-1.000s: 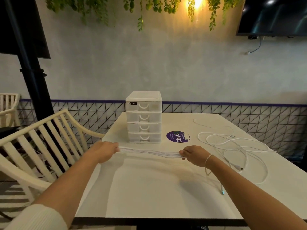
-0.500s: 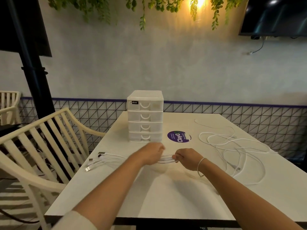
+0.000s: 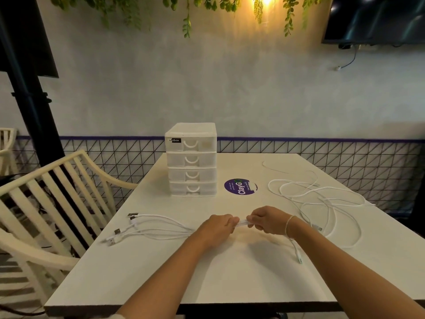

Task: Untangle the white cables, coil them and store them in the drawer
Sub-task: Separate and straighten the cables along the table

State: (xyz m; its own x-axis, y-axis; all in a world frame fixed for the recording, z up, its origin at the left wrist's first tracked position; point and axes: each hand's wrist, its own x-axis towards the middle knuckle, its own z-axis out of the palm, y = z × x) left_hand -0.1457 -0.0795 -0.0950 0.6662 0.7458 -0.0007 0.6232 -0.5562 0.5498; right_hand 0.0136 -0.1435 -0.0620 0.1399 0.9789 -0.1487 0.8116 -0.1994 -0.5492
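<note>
Left hand has slid along the bundle toward the right hand.
Both grips clamp the bundled white cables just above the white surface; plug ends fan left, loose white cables right, white plastic four-drawer unit beyond.

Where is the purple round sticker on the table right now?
In the head view the purple sticker lies flat on the white table, just right of the drawer unit and left of the loose white cables.

The cable bundle vanishes inside the left hand and right hand. Drawer unit contents are too hazy to tell. The purple sticker beside it carries illegible small print.
</note>
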